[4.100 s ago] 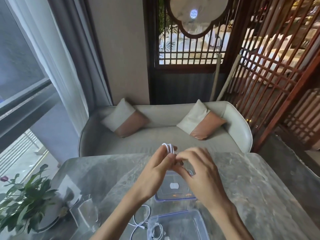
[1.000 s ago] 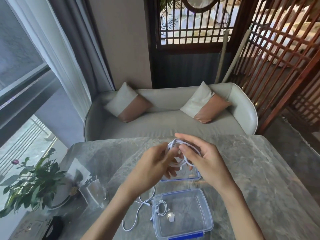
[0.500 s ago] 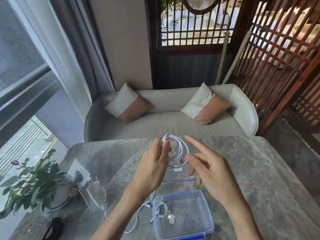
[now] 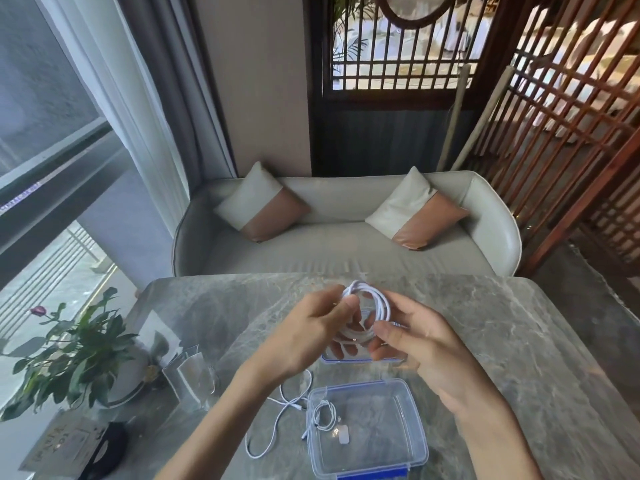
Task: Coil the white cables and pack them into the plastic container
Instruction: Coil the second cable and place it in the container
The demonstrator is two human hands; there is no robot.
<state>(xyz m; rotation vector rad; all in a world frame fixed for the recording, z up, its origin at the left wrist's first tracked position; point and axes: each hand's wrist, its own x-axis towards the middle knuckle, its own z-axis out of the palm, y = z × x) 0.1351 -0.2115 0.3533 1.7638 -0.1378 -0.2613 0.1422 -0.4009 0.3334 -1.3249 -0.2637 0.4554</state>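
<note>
A coiled white cable [image 4: 375,308] hangs in the air above the marble table [image 4: 519,341], held between both hands. My left hand [image 4: 308,334] pinches the coil's upper left side. My right hand [image 4: 415,337] grips its lower right side. Below them stands a clear plastic container [image 4: 398,445] with blue clips, open, holding a small coiled white cable [image 4: 325,415]. Its lid [image 4: 360,357] lies flat behind it, mostly hidden by my hands. A loose white cable [image 4: 277,420] lies on the table left of the container.
A potted plant [image 4: 69,351] stands at the table's left edge, with a clear acrylic stand [image 4: 190,372] beside it and a card and a dark object at the near left corner. A grey sofa [image 4: 346,233] with two cushions sits beyond the table.
My right hand, open with fingers spread half a second ago, has closed back onto the coil. The coil has come lower and flatter between both hands.
</note>
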